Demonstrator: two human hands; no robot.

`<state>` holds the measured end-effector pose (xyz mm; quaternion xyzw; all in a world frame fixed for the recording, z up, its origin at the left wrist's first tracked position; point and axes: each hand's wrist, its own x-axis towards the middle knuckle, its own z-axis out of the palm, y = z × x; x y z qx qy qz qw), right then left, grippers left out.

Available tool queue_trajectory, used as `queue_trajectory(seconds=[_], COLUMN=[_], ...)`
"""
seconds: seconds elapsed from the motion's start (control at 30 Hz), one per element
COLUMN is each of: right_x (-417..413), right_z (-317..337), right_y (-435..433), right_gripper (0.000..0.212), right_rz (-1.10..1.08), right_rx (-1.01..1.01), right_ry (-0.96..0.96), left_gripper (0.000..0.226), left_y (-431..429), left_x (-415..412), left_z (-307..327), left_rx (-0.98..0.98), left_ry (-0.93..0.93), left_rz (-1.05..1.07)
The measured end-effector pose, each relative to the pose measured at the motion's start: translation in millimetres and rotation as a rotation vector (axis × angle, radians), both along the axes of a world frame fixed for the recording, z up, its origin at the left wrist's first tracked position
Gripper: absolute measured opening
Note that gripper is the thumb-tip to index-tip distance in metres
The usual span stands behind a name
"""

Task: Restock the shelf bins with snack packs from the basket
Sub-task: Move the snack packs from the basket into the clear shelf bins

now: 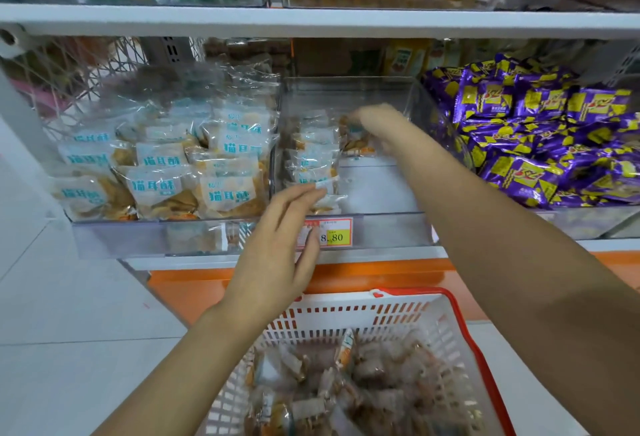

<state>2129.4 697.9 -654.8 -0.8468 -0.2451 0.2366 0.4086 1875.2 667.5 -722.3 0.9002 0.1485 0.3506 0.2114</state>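
Right hand, blurred: grip closed on a snack pack deep in the middle bin. Left hand: grip open, straight fingertips touching the row of packs. Basket below holds more.

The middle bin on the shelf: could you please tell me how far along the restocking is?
Done: a row of packs stands along the middle bin's left wall. In hand: the right hand, blurred, holds a loose pack deeper in; the left hand's fingers touch the row's front pack. Left: the bin's right side is bare, and the basket holds many packs.
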Motion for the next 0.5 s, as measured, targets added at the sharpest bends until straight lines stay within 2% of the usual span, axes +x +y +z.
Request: queue_trajectory(seconds=[0.07,0.13,0.23,0.33,0.5], right_x=[-9,-28,-52,-80,-118], right_z=[10,16,19,7,-93], right_y=[-25,-65,-114,-151,-172], right_gripper=[0.025,0.022,0.03,0.033,0.025], right_rz=[-0.041,0.019,0.173,0.319,0.592], right_rx=[0.129,0.203,0.136,0.037,-0.242], right_ry=[-0.108,-0.194,-0.242,-0.168,0.046], left_gripper=[0.027,0.016,0.023,0.025,0.018], left_y=[-3,-8,-9,-6,3], left_x=[-7,-19,-40,-61,-107], left_z=[2,-5,-21,-42,-99], left_rx=[-0.004,0.006,0.034,0.042,-0.064], left_ry=[-0.062,-0.015,0.133,0.334,0.801], left_rz=[-0.009,-0.027,-0.039,-0.04,0.022])
